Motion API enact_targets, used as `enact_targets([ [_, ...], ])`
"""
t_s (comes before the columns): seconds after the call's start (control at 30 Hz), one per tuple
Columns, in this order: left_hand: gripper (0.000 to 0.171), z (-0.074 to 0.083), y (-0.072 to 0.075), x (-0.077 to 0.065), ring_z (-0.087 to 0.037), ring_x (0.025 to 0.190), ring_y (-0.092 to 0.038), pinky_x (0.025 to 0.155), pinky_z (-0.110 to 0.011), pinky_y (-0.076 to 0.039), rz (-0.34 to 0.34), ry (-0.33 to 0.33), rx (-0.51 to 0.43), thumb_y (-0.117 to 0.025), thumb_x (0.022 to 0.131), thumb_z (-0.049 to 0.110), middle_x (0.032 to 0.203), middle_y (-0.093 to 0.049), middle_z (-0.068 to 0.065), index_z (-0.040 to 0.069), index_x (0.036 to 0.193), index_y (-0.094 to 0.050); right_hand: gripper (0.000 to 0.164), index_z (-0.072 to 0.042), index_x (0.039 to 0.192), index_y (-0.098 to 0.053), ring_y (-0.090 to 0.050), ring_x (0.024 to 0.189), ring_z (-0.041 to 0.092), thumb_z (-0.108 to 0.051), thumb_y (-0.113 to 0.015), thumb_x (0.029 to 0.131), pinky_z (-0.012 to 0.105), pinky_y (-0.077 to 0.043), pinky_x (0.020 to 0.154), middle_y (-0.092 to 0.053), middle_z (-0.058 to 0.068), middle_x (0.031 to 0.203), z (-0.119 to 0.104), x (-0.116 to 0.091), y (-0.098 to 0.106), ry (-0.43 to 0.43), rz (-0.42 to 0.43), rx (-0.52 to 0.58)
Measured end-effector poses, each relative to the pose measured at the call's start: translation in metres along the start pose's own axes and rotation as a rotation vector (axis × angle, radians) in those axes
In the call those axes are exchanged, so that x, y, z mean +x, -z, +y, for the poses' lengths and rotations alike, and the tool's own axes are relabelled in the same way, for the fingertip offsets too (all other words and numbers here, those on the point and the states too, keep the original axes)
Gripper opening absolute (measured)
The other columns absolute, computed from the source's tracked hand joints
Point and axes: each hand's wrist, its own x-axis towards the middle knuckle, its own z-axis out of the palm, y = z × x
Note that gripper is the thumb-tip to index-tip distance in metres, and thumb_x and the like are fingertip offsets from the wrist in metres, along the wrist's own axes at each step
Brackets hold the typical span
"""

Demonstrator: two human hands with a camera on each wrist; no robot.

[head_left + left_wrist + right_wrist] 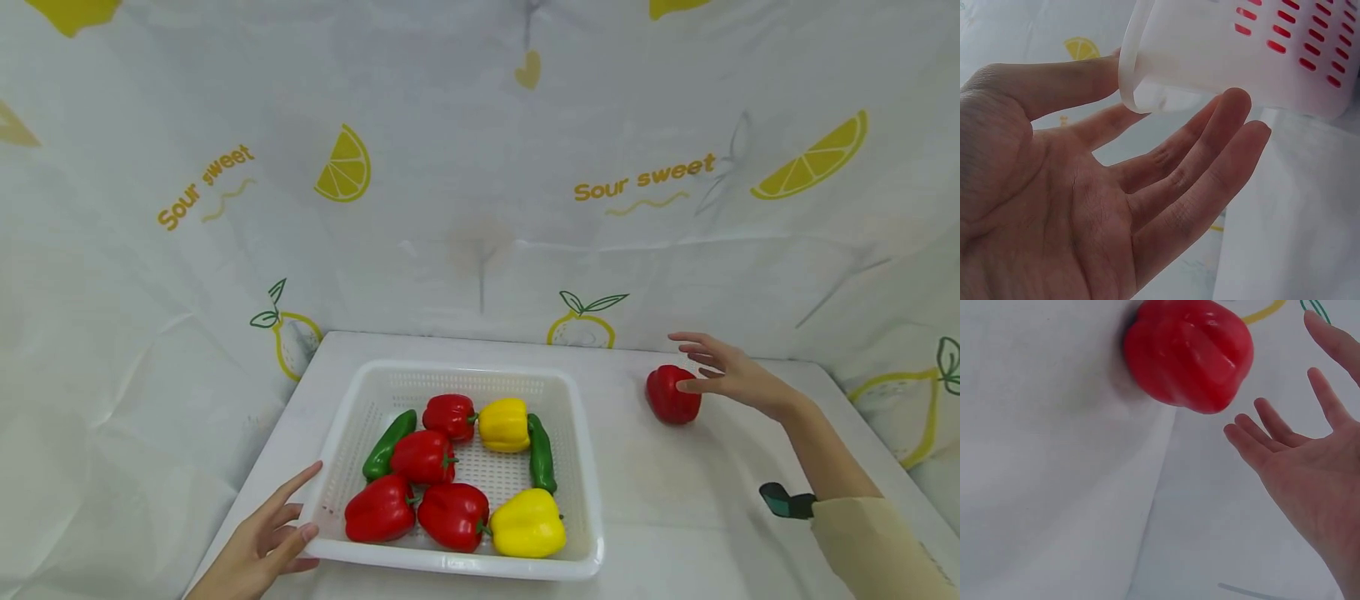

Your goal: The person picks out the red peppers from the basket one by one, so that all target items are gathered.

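A white plastic basket sits on the table, holding red bell peppers, yellow bell peppers and long green peppers. My left hand is at the basket's near left corner. In the left wrist view, its thumb and index finger touch the rim, while the other fingers extend loosely below. To the right of the basket, a lone red bell pepper lies on the table. My right hand is just beside it, fingers spread; the right wrist view shows a gap between the hand and the pepper.
A white sheet printed with lemons and lettering hangs behind and around the table. A small dark item sticks out at my right sleeve.
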Motion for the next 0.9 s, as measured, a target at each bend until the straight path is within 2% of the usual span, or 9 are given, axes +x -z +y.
enact_targets([
  [0.13, 0.080, 0.000, 0.000, 0.000, -0.013, 0.103, -0.078, 0.080, -0.047, -0.070, 0.002, -0.005, 0.002, -0.064, 0.109, 0.018, 0.139, -0.062, -0.035, 0.012, 0.173, -0.016, 0.082, -0.014, 0.166, -0.031, -0.031, 0.153, 0.060, -0.022, -0.077, 0.098, 0.076, -0.054, 0.105, -0.032, 0.029, 0.171, -0.015, 0.002, 0.003, 0.040, 0.029, -0.029],
  [0.2, 0.080, 0.000, 0.000, 0.000, -0.012, 0.102, -0.078, 0.080, -0.047, -0.070, -0.002, -0.013, 0.001, -0.064, 0.109, 0.017, 0.138, -0.062, -0.035, 0.011, 0.173, -0.015, 0.082, -0.015, 0.166, -0.031, -0.033, 0.153, 0.058, -0.022, -0.077, 0.098, 0.072, -0.056, 0.107, -0.033, 0.026, 0.172, -0.024, 0.004, 0.003, 0.054, 0.036, -0.047],
  [0.3, 0.080, -0.001, 0.000, 0.000, -0.011, 0.102, -0.078, 0.080, -0.047, -0.070, -0.007, -0.027, -0.002, -0.063, 0.110, 0.016, 0.137, -0.062, -0.034, 0.010, 0.173, -0.015, 0.081, -0.014, 0.166, -0.033, -0.037, 0.154, 0.055, -0.023, -0.077, 0.099, 0.043, -0.061, 0.109, -0.034, 0.022, 0.173, -0.040, 0.006, 0.000, 0.075, 0.036, -0.051],
  [0.37, 0.080, -0.001, 0.000, 0.000, -0.011, 0.102, -0.078, 0.080, -0.047, -0.070, -0.008, -0.030, -0.002, -0.063, 0.110, 0.016, 0.137, -0.062, -0.034, 0.011, 0.173, -0.015, 0.079, -0.014, 0.166, -0.035, -0.039, 0.153, 0.052, -0.023, -0.077, 0.099, 0.021, -0.056, 0.104, -0.037, 0.019, 0.172, -0.051, 0.008, -0.002, 0.100, 0.031, -0.045],
  [0.43, 0.080, -0.001, 0.000, 0.000, -0.011, 0.102, -0.078, 0.080, -0.047, -0.070, -0.006, -0.027, -0.003, -0.063, 0.110, 0.016, 0.138, -0.062, -0.035, 0.011, 0.173, -0.015, 0.076, -0.013, 0.165, -0.038, -0.039, 0.154, 0.050, -0.022, -0.076, 0.100, 0.008, -0.048, 0.102, -0.039, 0.016, 0.170, -0.062, 0.010, -0.006, 0.133, 0.020, -0.028],
  [0.57, 0.080, -0.001, -0.001, -0.001, -0.011, 0.103, -0.078, 0.080, -0.047, -0.070, -0.002, -0.023, -0.004, -0.063, 0.110, 0.016, 0.139, -0.061, -0.035, 0.012, 0.173, -0.015, 0.072, -0.013, 0.163, -0.042, -0.042, 0.152, 0.046, -0.019, -0.076, 0.101, 0.007, -0.048, 0.103, -0.043, 0.013, 0.167, -0.081, 0.019, -0.013, 0.199, -0.003, -0.022],
  [0.77, 0.080, -0.002, -0.001, -0.001, -0.011, 0.104, -0.077, 0.081, -0.047, -0.070, -0.001, -0.015, -0.016, -0.063, 0.110, 0.017, 0.138, -0.062, -0.033, 0.012, 0.173, -0.015, 0.065, -0.016, 0.160, -0.048, -0.056, 0.145, 0.023, -0.019, -0.076, 0.102, 0.010, -0.050, 0.106, -0.052, 0.013, 0.163, -0.106, 0.035, -0.022, 0.260, -0.041, -0.036],
  [0.83, 0.080, -0.002, -0.001, -0.001, -0.011, 0.104, -0.077, 0.081, -0.047, -0.070, -0.003, -0.017, -0.020, -0.063, 0.110, 0.017, 0.137, -0.062, -0.033, 0.012, 0.173, -0.015, 0.062, -0.015, 0.159, -0.050, -0.059, 0.143, 0.024, -0.018, -0.075, 0.102, 0.015, -0.053, 0.109, -0.055, 0.013, 0.161, -0.113, 0.040, -0.026, 0.278, -0.058, -0.031],
  [0.9, 0.080, -0.002, -0.001, -0.001, -0.011, 0.104, -0.077, 0.081, -0.047, -0.070, -0.003, -0.018, -0.021, -0.063, 0.110, 0.016, 0.138, -0.062, -0.033, 0.012, 0.173, -0.015, 0.060, -0.015, 0.158, -0.051, -0.062, 0.142, 0.029, -0.018, -0.074, 0.103, 0.027, -0.057, 0.113, -0.057, 0.013, 0.160, -0.121, 0.045, -0.032, 0.294, -0.077, -0.034],
])
